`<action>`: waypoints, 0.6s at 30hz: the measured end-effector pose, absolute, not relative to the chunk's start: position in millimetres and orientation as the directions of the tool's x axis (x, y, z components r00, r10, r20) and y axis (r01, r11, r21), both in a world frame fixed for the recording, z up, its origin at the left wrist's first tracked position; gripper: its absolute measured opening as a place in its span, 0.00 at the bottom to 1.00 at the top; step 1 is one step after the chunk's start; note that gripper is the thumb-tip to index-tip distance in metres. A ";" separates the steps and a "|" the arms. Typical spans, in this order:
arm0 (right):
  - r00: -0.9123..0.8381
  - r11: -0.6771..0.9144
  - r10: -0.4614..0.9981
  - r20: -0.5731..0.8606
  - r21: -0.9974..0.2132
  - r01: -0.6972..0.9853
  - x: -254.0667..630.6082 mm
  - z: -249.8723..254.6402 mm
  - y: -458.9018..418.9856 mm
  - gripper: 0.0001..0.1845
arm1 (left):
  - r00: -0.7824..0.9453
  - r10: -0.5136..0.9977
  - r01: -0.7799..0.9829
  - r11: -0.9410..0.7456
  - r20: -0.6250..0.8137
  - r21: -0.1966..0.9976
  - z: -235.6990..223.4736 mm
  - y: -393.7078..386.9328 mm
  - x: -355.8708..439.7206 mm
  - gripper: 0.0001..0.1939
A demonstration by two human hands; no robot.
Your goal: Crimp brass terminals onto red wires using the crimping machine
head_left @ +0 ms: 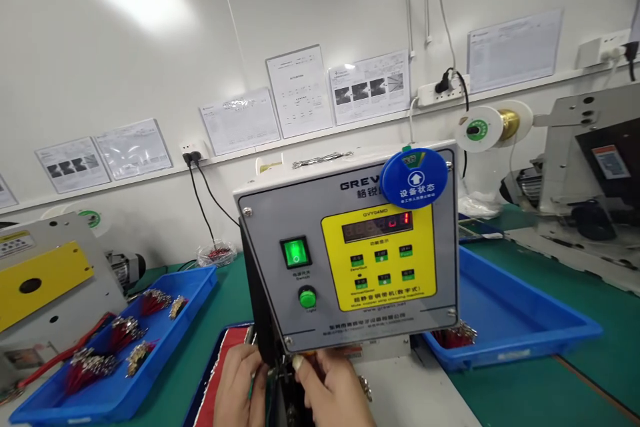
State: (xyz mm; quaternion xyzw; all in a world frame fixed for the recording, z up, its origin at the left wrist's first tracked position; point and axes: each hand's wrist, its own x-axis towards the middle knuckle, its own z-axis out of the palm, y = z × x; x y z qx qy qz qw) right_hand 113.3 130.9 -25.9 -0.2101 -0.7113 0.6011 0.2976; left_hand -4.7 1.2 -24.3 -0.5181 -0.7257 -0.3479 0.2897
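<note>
A grey crimping machine (310, 267) with a yellow control panel stands right in front of me. Below its front panel, at the dark working head (286, 387), both my hands meet from either side. My left hand (240, 383) has its fingers curled together at the left of the head. On the other side my right hand (333, 387) pinches with thumb and finger close under the panel. What either hand holds is too small or hidden to make out. Small metal ends (367, 387) show just beyond my right hand. The green power switch (296, 252) is lit.
On the left, a blue tray (165, 340) carries several bundles of red wires with metal ends. Another blue tray (520, 320) stands at the right with a wire bundle (457, 335). A red-lined tray (220, 373) lies beside my left hand. Other machines (565, 180) flank the bench.
</note>
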 end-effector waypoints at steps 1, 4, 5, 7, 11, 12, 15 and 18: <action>-0.746 0.199 0.640 0.183 -0.978 -0.069 115.4 -23.0 131.4 0.16 | -0.291 0.549 0.955 0.215 0.784 0.204 -21.8 1.6 -2.5 0.09; -0.757 0.215 0.625 0.192 -0.974 -0.070 120.8 -15.6 133.0 0.17 | -0.274 0.525 0.961 0.172 0.806 0.215 -15.4 3.8 6.2 0.08; -0.756 0.209 0.628 0.183 -0.976 -0.063 121.7 -14.1 133.3 0.17 | -0.285 0.511 0.958 0.169 0.811 0.231 -14.1 4.5 8.6 0.08; -0.771 0.191 0.611 0.179 -0.979 -0.076 122.4 -12.4 133.5 0.17 | -0.286 0.503 0.958 0.158 0.815 0.238 -13.4 5.4 11.3 0.08; -0.787 0.135 0.595 0.159 -0.986 -0.098 123.6 -8.3 131.6 0.17 | -0.285 0.504 0.958 0.137 0.815 0.251 -15.6 4.5 11.8 0.07; -0.787 0.122 0.599 0.147 -0.988 -0.092 124.3 -6.6 130.9 0.17 | -0.286 0.503 0.958 0.135 0.815 0.253 -15.9 4.0 11.7 0.07; -0.786 0.092 0.607 0.116 -0.993 -0.076 126.4 -1.2 128.5 0.18 | -0.283 0.498 0.959 0.128 0.819 0.253 -15.9 2.7 10.9 0.08; -0.792 0.070 0.599 0.121 -0.993 -0.099 127.3 1.8 126.8 0.19 | -0.280 0.498 0.960 0.130 0.821 0.249 -15.2 1.8 10.4 0.08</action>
